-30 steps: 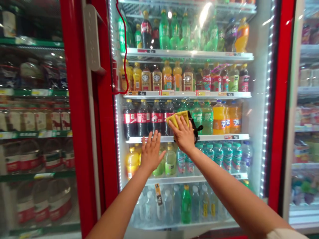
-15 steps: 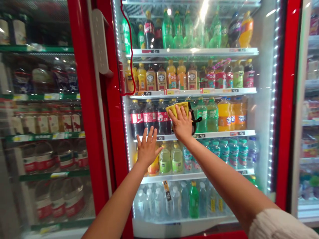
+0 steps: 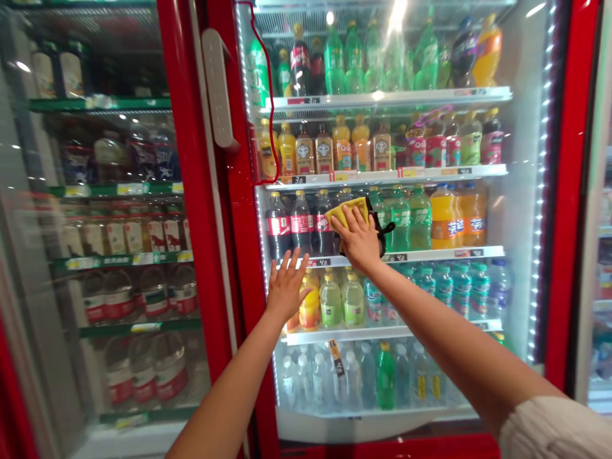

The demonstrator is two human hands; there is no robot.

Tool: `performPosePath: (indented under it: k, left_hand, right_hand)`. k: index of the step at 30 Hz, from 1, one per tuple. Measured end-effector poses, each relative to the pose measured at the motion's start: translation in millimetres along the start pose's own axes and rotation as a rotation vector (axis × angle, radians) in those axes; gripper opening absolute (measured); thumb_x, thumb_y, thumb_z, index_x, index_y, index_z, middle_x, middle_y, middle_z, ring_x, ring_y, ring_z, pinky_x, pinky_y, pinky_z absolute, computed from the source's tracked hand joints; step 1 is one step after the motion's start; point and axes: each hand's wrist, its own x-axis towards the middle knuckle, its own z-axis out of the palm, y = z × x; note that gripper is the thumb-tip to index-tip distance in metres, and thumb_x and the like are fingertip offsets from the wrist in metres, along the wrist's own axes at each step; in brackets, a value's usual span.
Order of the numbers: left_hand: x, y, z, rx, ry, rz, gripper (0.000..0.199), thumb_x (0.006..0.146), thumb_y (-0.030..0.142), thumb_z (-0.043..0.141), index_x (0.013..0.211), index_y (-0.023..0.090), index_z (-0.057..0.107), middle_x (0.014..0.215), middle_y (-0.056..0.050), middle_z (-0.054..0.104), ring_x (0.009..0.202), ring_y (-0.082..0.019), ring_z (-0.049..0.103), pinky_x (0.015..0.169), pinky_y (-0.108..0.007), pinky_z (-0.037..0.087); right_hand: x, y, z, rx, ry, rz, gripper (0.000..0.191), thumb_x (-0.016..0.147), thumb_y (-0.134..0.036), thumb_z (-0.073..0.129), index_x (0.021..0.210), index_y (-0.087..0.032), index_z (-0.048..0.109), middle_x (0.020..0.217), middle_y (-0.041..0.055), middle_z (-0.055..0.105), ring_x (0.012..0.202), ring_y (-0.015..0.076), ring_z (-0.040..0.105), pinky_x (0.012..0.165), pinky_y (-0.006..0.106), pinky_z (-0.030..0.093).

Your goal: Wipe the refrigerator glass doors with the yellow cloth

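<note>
My right hand point(image 3: 358, 237) lies spread over a yellow and black cloth point(image 3: 351, 213), pressing it to the glass door point(image 3: 519, 210) of a lit drinks fridge. A black loop hangs from the cloth's right side. Lower and to the left, my left hand point(image 3: 287, 287) has its fingers apart and holds nothing. Its palm faces the glass; I cannot tell whether it touches. Behind the door, cola bottles point(image 3: 302, 223) and green bottles point(image 3: 400, 217) stand on the middle shelf, partly hidden by the right hand and cloth.
A white door handle point(image 3: 220, 89) is fixed to the red frame point(image 3: 191, 210) at left. A red line point(image 3: 273, 95) runs down the door's upper left. Another fridge of bottles and jugs point(image 3: 155, 296) stands at left, with more shelving at the right edge.
The view has swung a little to the left, so the fridges sit farther right in the picture. Both hands keep nearly the same pose, the cloth still under the right one.
</note>
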Motion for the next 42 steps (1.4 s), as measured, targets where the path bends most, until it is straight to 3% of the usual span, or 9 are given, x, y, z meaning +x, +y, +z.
performPosePath:
  k: [5, 9, 13, 18, 23, 28, 32, 37, 42]
  left_hand:
    - [-3.8, -7.9, -0.7, 0.021, -0.001, 0.013, 0.080, 0.092, 0.044, 0.068, 0.161, 0.023, 0.034, 0.171, -0.011, 0.023, 0.158, -0.032, 0.020, 0.128, -0.055, 0.021]
    - [-10.0, -15.2, 3.5, 0.031, -0.013, 0.032, 0.081, 0.092, 0.042, 0.069, 0.162, 0.024, 0.032, 0.171, -0.010, 0.023, 0.159, -0.031, 0.018, 0.128, -0.054, 0.022]
    - [-19.0, -28.6, 0.9, 0.050, -0.021, 0.025, 0.089, 0.091, 0.043, 0.069, 0.164, 0.026, 0.022, 0.171, -0.010, 0.022, 0.159, -0.029, 0.015, 0.129, -0.056, 0.018]
    - [-31.2, -45.6, -1.3, 0.070, -0.020, -0.038, 0.090, 0.089, 0.042, 0.072, 0.164, 0.023, 0.025, 0.171, -0.010, 0.021, 0.159, -0.031, 0.015, 0.128, -0.055, 0.020]
    - [-41.3, -51.5, 4.3, 0.064, -0.004, -0.078, 0.088, 0.091, 0.039, 0.069, 0.163, 0.015, 0.024, 0.170, -0.015, 0.023, 0.159, -0.031, 0.018, 0.128, -0.052, 0.024]
    - [-51.1, -53.4, 5.5, 0.036, -0.009, -0.114, 0.090, 0.092, 0.035, 0.066, 0.164, 0.012, 0.019, 0.170, -0.018, 0.022, 0.159, -0.030, 0.016, 0.128, -0.050, 0.025]
    - [-55.6, -53.5, 1.3, 0.037, -0.038, -0.145, 0.091, 0.089, 0.034, 0.069, 0.163, 0.010, 0.022, 0.170, -0.018, 0.020, 0.159, -0.031, 0.014, 0.128, -0.050, 0.024]
    - [-57.9, -50.3, -1.0, 0.060, -0.038, -0.162, 0.090, 0.090, 0.035, 0.068, 0.163, 0.010, 0.021, 0.171, -0.018, 0.018, 0.159, -0.031, 0.015, 0.129, -0.051, 0.020]
    - [-64.1, -45.4, 2.4, 0.067, -0.031, -0.244, 0.093, 0.090, 0.036, 0.067, 0.163, 0.005, 0.018, 0.170, -0.020, 0.019, 0.160, -0.031, 0.012, 0.130, -0.049, 0.018]
  right_hand:
    - [-11.6, -53.4, 26.6, 0.017, -0.022, -0.209, 0.060, 0.101, -0.021, 0.051, 0.157, -0.040, 0.039, 0.169, 0.0014, 0.031, 0.157, 0.0265, 0.027, 0.127, 0.058, 0.012]
    - [-46.8, -31.5, 18.7, -0.039, -0.114, -0.390, 0.064, 0.099, -0.019, 0.052, 0.157, -0.043, 0.038, 0.167, -0.0030, 0.035, 0.154, 0.0216, 0.032, 0.128, 0.050, 0.012]
    - [-28.9, -10.1, 1.8, -0.096, -0.115, -0.276, 0.058, 0.100, -0.022, 0.050, 0.154, -0.042, 0.042, 0.168, -0.0031, 0.033, 0.155, 0.0236, 0.031, 0.127, 0.052, 0.015]
    - [32.6, -57.2, 13.3, -0.095, -0.033, -0.010, 0.062, 0.101, -0.024, 0.048, 0.159, -0.039, 0.034, 0.172, 0.0021, 0.022, 0.158, 0.0312, 0.021, 0.124, 0.062, 0.014]
    - [16.1, -97.9, 37.2, -0.014, -0.064, -0.252, 0.062, 0.102, -0.021, 0.047, 0.160, -0.040, 0.033, 0.171, 0.0019, 0.027, 0.157, 0.0273, 0.025, 0.126, 0.057, 0.011]
    - [-40.8, -62.2, 31.0, 0.006, -0.159, -0.545, 0.057, 0.102, -0.022, 0.049, 0.155, -0.040, 0.043, 0.166, -0.0013, 0.037, 0.152, 0.0218, 0.036, 0.127, 0.047, 0.013]
    - [-25.8, -43.3, 19.7, -0.026, -0.128, -0.421, 0.054, 0.102, -0.024, 0.049, 0.153, -0.041, 0.046, 0.166, -0.0018, 0.039, 0.153, 0.0227, 0.035, 0.127, 0.050, 0.012]
    - [29.2, -92.5, 35.3, 0.026, 0.004, -0.181, 0.056, 0.101, -0.023, 0.048, 0.155, -0.039, 0.043, 0.169, 0.0025, 0.032, 0.155, 0.0285, 0.029, 0.125, 0.059, 0.011]
    - [6.3, -129.1, 57.9, 0.089, -0.032, -0.344, 0.055, 0.102, -0.021, 0.048, 0.154, -0.037, 0.046, 0.167, 0.0035, 0.035, 0.154, 0.0268, 0.032, 0.126, 0.056, 0.013]
